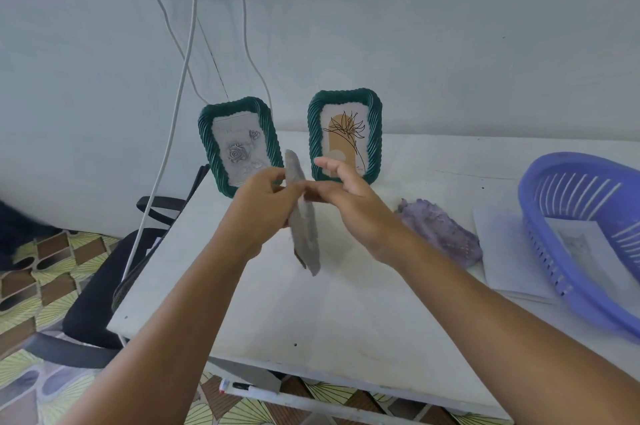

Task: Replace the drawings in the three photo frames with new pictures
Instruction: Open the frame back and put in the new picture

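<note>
Head view recorded a thin grey panel (303, 216), seen nearly edge-on and blurred, held in the air above the white table (311, 313), in front of the two standing frames. It appeared to be a frame backing or a sheet from the third frame; which could not be determined. The left hand (263, 206) gripped it, fingers curled round its near edge. The right hand (349, 196) touched its far side with fingers extended, thumb raised; no pinch was evident.

Behind stood two green frames: the left frame (239, 147) showing a grey rose drawing, the right frame (344, 137) a line-drawn flower on tan. No third frame body was visible.

Further right lay a purple cloth (440, 230), loose paper sheets (509, 258) and a blue basket (581, 234).

Assessment: the work was judged mid-exchange on the third frame. The next move would probably require separating or aligning the panel, with a firm two-handed hold.
</note>
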